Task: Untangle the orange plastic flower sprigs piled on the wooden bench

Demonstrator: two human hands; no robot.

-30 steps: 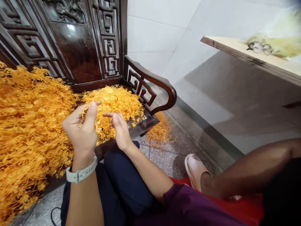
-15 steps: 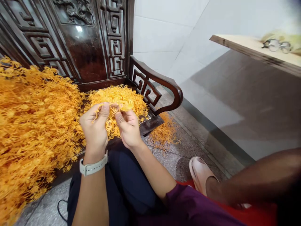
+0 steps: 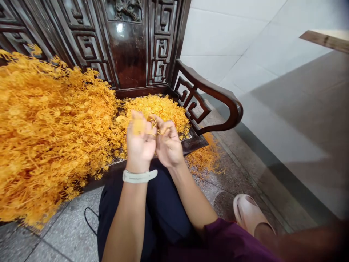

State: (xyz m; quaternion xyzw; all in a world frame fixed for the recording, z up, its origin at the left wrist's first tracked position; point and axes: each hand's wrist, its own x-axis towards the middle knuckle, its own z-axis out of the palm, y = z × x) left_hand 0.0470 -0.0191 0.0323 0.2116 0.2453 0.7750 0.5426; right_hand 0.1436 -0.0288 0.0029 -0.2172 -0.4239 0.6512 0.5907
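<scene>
My left hand (image 3: 139, 140) and my right hand (image 3: 168, 143) are pressed close together above my lap, both closed on one small orange plastic sprig (image 3: 152, 125) with thin stems. A pale watch strap (image 3: 139, 176) sits on my left wrist. Just beyond the hands lies a smaller heap of orange pieces (image 3: 158, 109) on the dark carved wooden bench (image 3: 196, 140). A much larger pile of orange plastic sprigs (image 3: 49, 123) covers the bench to the left.
The bench's curved armrest (image 3: 215, 94) rises right of my hands. More orange pieces (image 3: 204, 158) lie on the speckled floor below it. Another person's foot in a pale slipper (image 3: 249, 214) is at lower right. A wooden tabletop edge (image 3: 324, 40) shows at upper right.
My hands came together, from apart to touching, and now both pinch the sprig. The view swung left and down, pushing the tabletop and the other person's leg toward the edge.
</scene>
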